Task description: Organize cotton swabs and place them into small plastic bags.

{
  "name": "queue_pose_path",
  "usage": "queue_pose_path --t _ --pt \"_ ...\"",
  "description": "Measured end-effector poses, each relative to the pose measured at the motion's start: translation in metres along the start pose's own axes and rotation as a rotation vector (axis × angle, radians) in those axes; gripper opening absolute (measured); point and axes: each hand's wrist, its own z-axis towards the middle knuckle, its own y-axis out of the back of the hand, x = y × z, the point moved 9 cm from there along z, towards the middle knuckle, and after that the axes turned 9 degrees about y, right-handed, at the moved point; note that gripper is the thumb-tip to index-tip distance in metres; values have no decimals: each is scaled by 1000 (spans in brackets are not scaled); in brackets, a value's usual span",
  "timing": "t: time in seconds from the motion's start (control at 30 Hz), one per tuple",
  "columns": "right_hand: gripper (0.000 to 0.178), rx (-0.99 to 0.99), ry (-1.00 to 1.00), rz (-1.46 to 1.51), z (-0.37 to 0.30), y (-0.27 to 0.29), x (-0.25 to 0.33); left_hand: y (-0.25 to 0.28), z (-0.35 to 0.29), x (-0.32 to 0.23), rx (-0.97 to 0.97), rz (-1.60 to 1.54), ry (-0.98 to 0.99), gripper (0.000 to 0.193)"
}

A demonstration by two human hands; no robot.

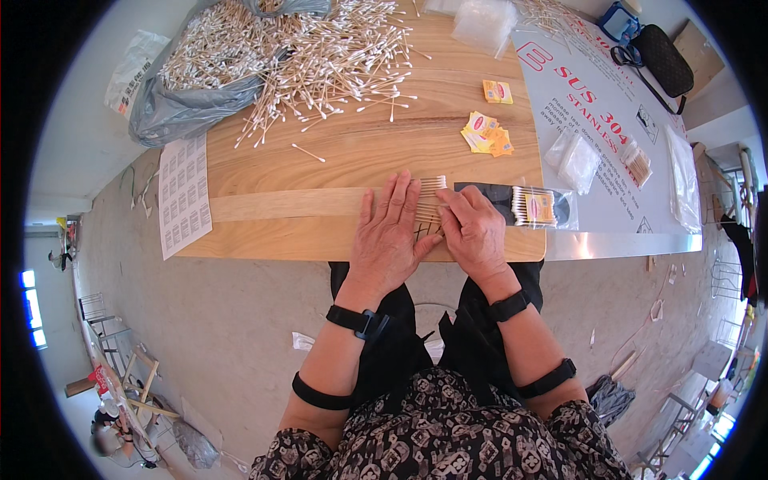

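Between my hands a row of cotton swabs (430, 192) lies side by side on the wooden table near its front edge. My left hand (382, 232) rests flat with fingers stretched out, along the left side of the row and partly over it. My right hand (478, 236) has its fingers curled in, thumb and fingertips closed on the swabs' right side. Beneath and beyond the right hand is a dark strip (498, 194). To its right lies a clear pack of swabs (524, 206) with a yellow label (540, 208). The lower swab ends are partly hidden by my hands.
A grey plastic bag (192, 104) and a large heap of loose swabs (336, 48) cover the far left. Yellow cards (488, 134) lie at right. On the metal sheet (616, 208) are clear bags (574, 164) and a black pouch (662, 58). A printed paper (186, 196) overhangs the left edge.
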Motion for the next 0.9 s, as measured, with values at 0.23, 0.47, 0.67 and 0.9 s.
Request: queue_pose_path --t 0.23,0.47,0.67,0.9 --pt "23 3 1 -8 0 0 0 0 0 0 -5 0 -2 83" --pt "20 -50 3 43 -2 3 0 0 0 0 -9 -7 -4 83" --pt "12 -76 48 217 -8 8 2 1 -1 0 -15 -1 -5 82" --pt "11 -61 62 150 -7 6 3 1 0 0 -12 -9 -6 82"
